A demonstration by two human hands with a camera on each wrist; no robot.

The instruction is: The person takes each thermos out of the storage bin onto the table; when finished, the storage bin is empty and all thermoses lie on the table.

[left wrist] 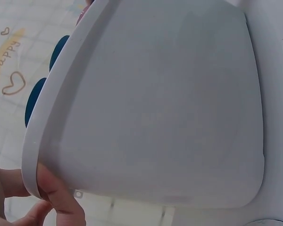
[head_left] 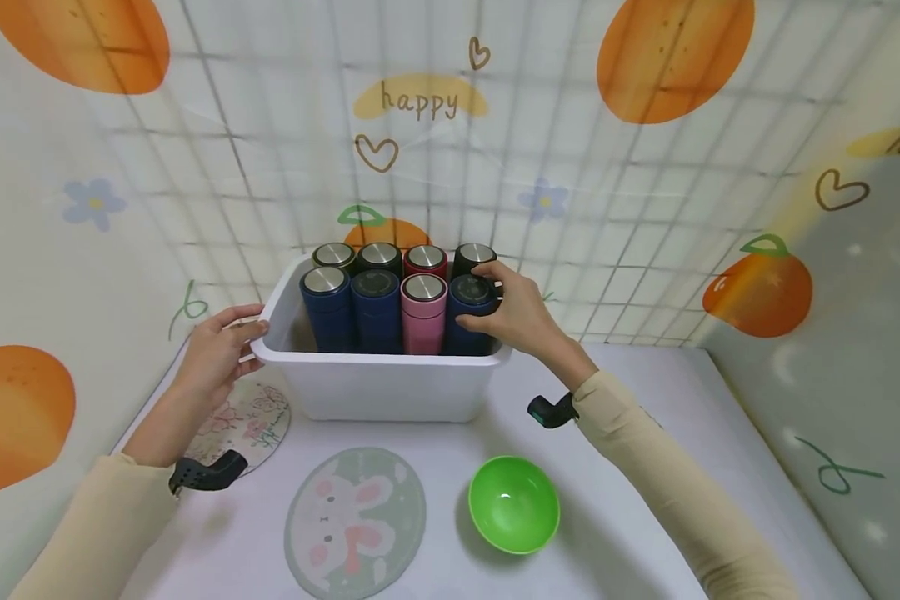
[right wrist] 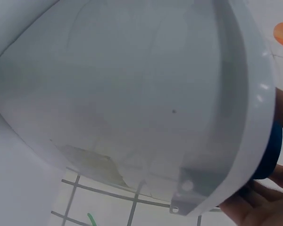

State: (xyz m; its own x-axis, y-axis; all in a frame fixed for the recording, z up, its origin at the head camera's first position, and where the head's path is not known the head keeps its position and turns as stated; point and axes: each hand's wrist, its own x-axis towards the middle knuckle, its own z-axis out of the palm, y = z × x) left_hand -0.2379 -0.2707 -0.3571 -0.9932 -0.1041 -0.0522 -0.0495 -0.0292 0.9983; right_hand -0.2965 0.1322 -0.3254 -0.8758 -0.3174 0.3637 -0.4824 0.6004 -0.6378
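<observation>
A tub (head_left: 390, 390) stands on the table (head_left: 622, 392), before the backdrop (head_left: 577, 158). In it, eight bottles (head_left: 423, 327) stand in two rows of four, one behind the other. The left hand (head_left: 223, 348) is at the tub's left end, the right hand (head_left: 521, 310) at the front row's rightmost bottle (head_left: 465, 340). One mat (head_left: 270, 417) lies left of the tub's base; a second mat (head_left: 356, 537) lies before the tub, with a bowl (head_left: 513, 507) to its right.

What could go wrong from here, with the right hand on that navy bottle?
The navy bottle in the right hand stands close beside the pink bottle, so lifting it might jostle that one. The left hand grips the white bin at one end; a tug could shift it. Lowering the bottle in front might knock the green bowl.
</observation>
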